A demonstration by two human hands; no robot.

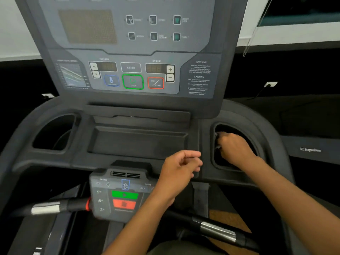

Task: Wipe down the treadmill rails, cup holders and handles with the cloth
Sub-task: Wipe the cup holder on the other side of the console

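My right hand point(234, 149) is down inside the right cup holder point(255, 137) of the dark grey treadmill, closed on a greyish cloth point(218, 139) of which only a small bunched part shows at the fingers. My left hand point(181, 167) hovers over the console's front edge just left of that cup holder, fingers loosely curled, holding nothing. The left cup holder point(55, 133) sits at the far left. Two front handles with silver grip sensors, left handle point(46, 207) and right handle point(217, 230), run below the console.
Between the cup holders lies a shallow centre tray point(138, 142). Above it rises the display panel with start and stop buttons point(132, 81). A small control pod point(121, 194) with green and red buttons sits under my left forearm. A neighbouring machine point(311, 150) is at right.
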